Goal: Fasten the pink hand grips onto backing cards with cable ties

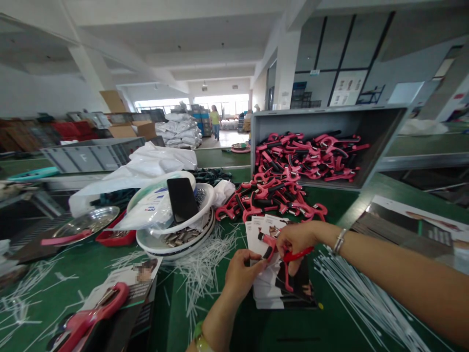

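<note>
My right hand (pixel 298 238) is closed around red-handled pliers (pixel 301 254), whose jaws are hidden by the fingers. Its fingertips also touch a pink-and-black hand tool (pixel 269 240) lying over a stack of printed cards (pixel 269 296). From the left, my left hand (pixel 242 274) pinches the lower black end of that tool between thumb and forefinger. Any tie between the fingertips is too small to make out. White cable ties (pixel 370 298) lie in a bundle below my right forearm.
A tipped grey crate (pixel 381 146) spills pink tools (pixel 278 195) onto the green table. Left of the cards are scattered tie strips (pixel 205 264), white basins (pixel 146 244) with metal parts and a phone (pixel 182 199), and a pink tool on cards (pixel 91 315). More cards (pixel 403 230) lie right.
</note>
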`<state>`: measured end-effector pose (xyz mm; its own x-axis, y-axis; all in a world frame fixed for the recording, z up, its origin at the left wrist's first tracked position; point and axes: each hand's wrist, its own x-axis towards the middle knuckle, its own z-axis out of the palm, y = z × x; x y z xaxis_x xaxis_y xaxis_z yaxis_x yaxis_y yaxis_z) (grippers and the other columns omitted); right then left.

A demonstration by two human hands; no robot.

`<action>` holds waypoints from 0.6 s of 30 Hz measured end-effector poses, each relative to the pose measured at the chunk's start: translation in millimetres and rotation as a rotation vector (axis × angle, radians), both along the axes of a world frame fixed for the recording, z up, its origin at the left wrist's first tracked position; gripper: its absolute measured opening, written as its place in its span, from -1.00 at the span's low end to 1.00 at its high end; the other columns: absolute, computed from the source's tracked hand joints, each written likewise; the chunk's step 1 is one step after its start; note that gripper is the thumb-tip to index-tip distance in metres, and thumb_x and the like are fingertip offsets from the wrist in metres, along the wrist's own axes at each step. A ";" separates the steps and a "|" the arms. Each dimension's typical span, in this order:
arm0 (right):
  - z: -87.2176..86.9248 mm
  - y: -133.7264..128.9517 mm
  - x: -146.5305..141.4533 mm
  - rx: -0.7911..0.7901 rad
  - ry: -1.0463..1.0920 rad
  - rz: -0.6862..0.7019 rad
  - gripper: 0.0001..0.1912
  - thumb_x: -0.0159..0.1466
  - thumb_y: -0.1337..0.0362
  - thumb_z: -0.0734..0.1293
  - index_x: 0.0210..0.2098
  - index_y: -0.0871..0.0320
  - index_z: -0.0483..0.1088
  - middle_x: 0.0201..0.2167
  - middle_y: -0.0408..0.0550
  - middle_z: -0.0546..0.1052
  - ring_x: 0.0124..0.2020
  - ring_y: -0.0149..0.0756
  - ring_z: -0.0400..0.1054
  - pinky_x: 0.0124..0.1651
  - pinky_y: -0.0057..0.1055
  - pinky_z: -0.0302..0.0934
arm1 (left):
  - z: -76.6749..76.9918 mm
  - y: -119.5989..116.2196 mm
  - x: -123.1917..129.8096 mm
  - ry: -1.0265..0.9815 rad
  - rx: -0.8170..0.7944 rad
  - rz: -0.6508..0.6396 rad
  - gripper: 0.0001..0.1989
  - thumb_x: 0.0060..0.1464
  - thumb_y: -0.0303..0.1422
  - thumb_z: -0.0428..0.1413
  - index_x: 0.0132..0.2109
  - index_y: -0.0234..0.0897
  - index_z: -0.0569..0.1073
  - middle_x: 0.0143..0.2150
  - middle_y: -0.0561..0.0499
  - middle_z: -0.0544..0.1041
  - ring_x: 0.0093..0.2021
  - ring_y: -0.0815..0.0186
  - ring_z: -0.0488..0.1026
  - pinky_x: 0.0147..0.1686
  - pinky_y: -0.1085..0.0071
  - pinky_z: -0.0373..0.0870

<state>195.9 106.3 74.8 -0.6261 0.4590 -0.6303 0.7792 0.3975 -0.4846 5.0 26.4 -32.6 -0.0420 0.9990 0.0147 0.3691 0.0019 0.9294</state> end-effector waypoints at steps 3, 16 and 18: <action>0.3 -1.3 1.4 0.014 0.009 0.026 -0.46 -0.21 -0.07 0.47 -0.35 0.18 0.48 -0.56 -0.24 0.38 -0.54 -0.48 0.20 -0.49 -0.54 0.08 | 0.5 0.1 1.4 0.025 -0.001 -0.001 -0.76 -0.16 -0.18 0.21 -0.38 -0.27 0.53 -0.31 -0.01 0.50 -0.25 0.26 0.44 -0.23 0.40 0.31; -0.1 -0.9 2.3 0.182 0.009 0.152 -0.67 -0.08 0.20 0.43 -0.31 0.19 0.51 -0.52 -0.22 0.43 -0.52 -0.48 0.21 -0.47 -0.57 0.07 | 5.3 0.6 6.1 0.107 0.030 -0.028 -0.77 -0.19 -0.21 0.23 -0.41 -0.30 0.53 -0.35 -0.01 0.45 -0.29 0.28 0.39 -0.26 0.41 0.27; -2.0 -2.4 3.5 0.189 0.024 0.138 -0.70 -0.05 0.27 0.41 -0.29 0.21 0.51 -0.48 -0.19 0.47 -0.49 -0.47 0.25 -0.44 -0.56 0.09 | 5.7 0.8 5.8 0.100 0.035 -0.028 -0.78 -0.19 -0.23 0.23 -0.42 -0.30 0.53 -0.36 0.00 0.44 -0.31 0.29 0.38 -0.27 0.41 0.27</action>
